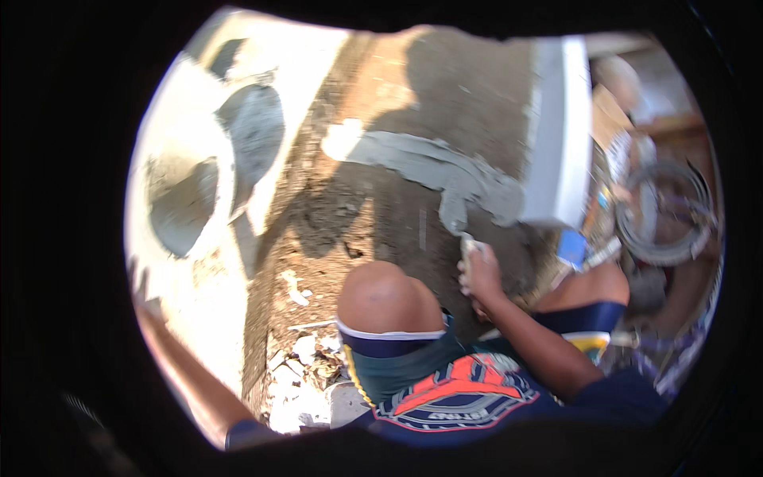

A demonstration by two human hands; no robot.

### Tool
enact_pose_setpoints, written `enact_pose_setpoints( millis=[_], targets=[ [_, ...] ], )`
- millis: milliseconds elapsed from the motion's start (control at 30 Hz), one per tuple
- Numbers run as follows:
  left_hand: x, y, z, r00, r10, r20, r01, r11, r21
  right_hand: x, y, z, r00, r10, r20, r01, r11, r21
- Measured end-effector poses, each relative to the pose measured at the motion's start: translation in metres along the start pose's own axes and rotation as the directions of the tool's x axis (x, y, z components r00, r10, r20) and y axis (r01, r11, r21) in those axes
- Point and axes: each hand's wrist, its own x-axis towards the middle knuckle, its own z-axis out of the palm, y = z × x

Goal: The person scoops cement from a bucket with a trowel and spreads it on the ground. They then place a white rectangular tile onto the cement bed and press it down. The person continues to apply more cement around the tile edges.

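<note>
My right hand (482, 274) is closed around the pale handle of what looks like a trowel (467, 238), whose blade seems coated in grey. It is at the near end of a band of wet grey mortar (413, 159) spread across the brown ground. Far left, my left hand (143, 290) reaches over a sunlit pale ledge, near a round white bucket (226, 171) with grey material inside. Glare and blur soften that hand, but its fingers look apart and I see nothing in them.
A long white block (564, 135) stands at the right end of the mortar. Beyond it lie a coiled hose (666, 211) and a small blue object (571, 248). Pale rubble (306, 350) lies beside my bent left knee (385, 298). The ledge (211, 318) runs along the left.
</note>
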Motion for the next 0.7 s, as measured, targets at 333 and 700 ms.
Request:
enact_pose_setpoints(
  millis=[333,700],
  targets=[
    [0.090,0.035,-0.015,0.780,0.623,0.054,-0.437,0.480,0.761,-0.086,-0.260,0.110,0.367,-0.474,0.800,0.849,0.522,-0.080],
    [0.065,0.015,0.032,0.982,0.000,-0.190,0.092,0.875,0.476,-0.170,-0.367,0.291,0.236,-0.184,0.954,0.958,-0.121,-0.260]
  ],
)
